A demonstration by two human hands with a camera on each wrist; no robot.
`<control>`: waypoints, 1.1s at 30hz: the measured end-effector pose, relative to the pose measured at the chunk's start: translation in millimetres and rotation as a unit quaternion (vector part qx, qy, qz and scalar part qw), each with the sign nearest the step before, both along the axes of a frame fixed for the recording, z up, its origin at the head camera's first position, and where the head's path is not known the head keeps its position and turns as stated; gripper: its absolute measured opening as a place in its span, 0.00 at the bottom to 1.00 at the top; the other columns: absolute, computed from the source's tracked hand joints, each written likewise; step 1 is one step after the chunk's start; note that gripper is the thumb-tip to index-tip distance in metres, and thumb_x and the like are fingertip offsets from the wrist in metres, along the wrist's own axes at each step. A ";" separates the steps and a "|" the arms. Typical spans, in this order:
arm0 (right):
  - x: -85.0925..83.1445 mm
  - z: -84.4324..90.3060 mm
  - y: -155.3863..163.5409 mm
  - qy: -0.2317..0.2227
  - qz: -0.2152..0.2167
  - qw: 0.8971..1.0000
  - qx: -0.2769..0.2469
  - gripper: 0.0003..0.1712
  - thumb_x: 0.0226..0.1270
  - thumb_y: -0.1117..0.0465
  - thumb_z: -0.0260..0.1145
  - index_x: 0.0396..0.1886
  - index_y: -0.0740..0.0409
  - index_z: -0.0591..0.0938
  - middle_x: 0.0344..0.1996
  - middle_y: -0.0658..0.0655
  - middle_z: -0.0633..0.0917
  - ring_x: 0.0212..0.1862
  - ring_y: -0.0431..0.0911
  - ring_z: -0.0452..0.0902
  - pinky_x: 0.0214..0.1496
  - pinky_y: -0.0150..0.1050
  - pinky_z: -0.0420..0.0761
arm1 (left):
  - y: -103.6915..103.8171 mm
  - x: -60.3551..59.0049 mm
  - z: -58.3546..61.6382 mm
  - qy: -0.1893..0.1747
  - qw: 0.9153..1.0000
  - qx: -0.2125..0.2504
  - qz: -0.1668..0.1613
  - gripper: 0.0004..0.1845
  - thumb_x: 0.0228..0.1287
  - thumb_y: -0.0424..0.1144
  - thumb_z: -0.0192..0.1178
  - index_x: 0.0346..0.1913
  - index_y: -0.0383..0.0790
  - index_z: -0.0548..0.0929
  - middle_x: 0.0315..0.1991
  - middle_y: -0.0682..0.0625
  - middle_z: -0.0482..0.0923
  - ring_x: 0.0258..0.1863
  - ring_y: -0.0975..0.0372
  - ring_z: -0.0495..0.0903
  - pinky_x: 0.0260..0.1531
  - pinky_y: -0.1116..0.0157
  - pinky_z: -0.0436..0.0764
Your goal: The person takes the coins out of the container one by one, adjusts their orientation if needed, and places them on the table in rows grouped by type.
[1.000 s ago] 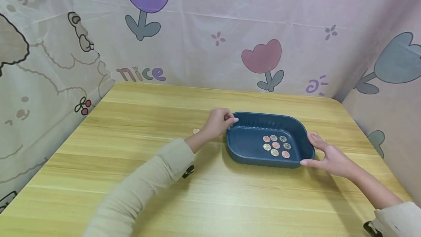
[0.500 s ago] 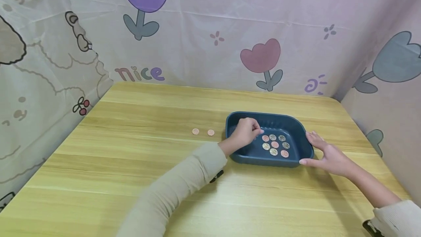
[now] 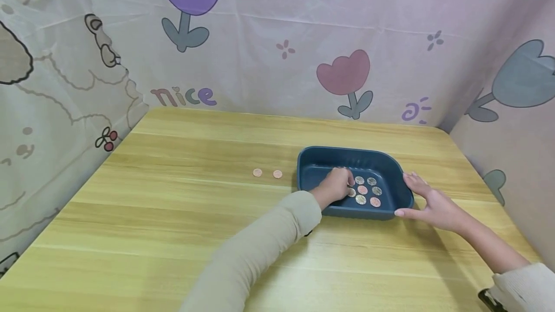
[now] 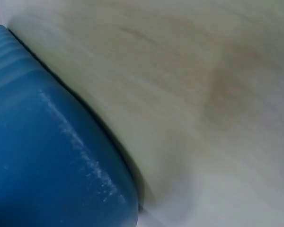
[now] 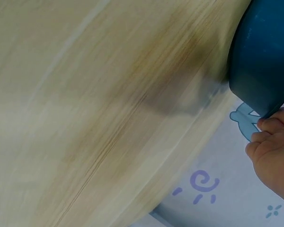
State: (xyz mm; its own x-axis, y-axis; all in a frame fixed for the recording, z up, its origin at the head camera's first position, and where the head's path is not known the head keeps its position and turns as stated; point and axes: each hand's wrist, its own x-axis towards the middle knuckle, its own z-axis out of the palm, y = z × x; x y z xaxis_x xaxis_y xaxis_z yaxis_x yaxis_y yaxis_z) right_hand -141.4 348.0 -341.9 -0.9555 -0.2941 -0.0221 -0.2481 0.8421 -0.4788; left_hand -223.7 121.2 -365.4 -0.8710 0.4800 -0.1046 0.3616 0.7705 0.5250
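Note:
A dark blue plastic basin point(image 3: 390, 158) with rounded corners stands on the table, and several copper, gold and silver coloured coins point(image 3: 362, 189) lie flat on its floor. My left hand point(image 3: 336, 185) reaches over the front wall into the basin, fingers bent down at the leftmost coins. It covers one reddish coin, so whether the fingertips pinch it cannot be seen. My right hand point(image 3: 433, 206) grips the basin's right end, thumb at the front corner and fingers farther back. Two copper coins, one point(image 3: 257, 173) left of the other point(image 3: 277, 174), lie on the table left of the basin.
The wood-grain table point(image 3: 173, 196) has patterned cloth point(image 3: 260, 61) hanging behind it and at both sides. In the left wrist view, the outer wall of the basin point(image 4: 61, 151) fills the lower left.
My left hand has moved from the basin's left rim rightward and down to the coins inside. Its arm uncovered the second table coin. My right hand keeps its hold on the basin.

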 end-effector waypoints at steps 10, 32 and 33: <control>1.2 -0.4 1.9 0.007 0.000 1.000 -0.001 0.55 0.51 0.50 0.72 0.68 0.74 0.53 0.67 0.78 0.51 0.70 0.70 0.41 0.63 0.68 0.47 | 0.0 0.9 -0.1 0.001 0.998 -0.048 -0.044 0.10 0.58 0.39 0.64 0.22 0.43 0.77 0.20 0.57 0.70 0.25 0.68 0.70 0.29 0.76 0.69; -1.4 3.1 -0.5 -0.010 0.007 1.000 0.005 0.57 0.52 0.49 0.71 0.69 0.73 0.51 0.68 0.78 0.51 0.70 0.70 0.39 0.63 0.69 0.47 | -36.6 7.9 26.1 -0.010 0.992 0.103 -0.067 0.12 0.63 0.36 0.59 0.22 0.37 0.84 0.17 0.51 0.79 0.14 0.69 0.73 0.19 0.78 0.69; -1.6 3.8 -0.8 -0.010 0.008 1.000 0.007 0.57 0.51 0.49 0.71 0.69 0.74 0.51 0.67 0.78 0.51 0.70 0.70 0.39 0.63 0.69 0.47 | -39.4 8.6 28.3 -0.015 0.991 0.115 -0.060 0.11 0.62 0.36 0.59 0.25 0.36 0.85 0.20 0.50 0.82 0.16 0.68 0.76 0.19 0.78 0.70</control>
State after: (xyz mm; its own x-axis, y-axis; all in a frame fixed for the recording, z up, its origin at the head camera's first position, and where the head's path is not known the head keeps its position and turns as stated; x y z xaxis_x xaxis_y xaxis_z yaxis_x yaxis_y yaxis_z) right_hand -143.0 347.1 -338.1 -0.9498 -0.3095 -0.0448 -0.2530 0.8446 -0.4718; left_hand -215.0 81.8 -337.1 -0.8042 0.5944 -0.0051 0.4253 0.5813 0.6937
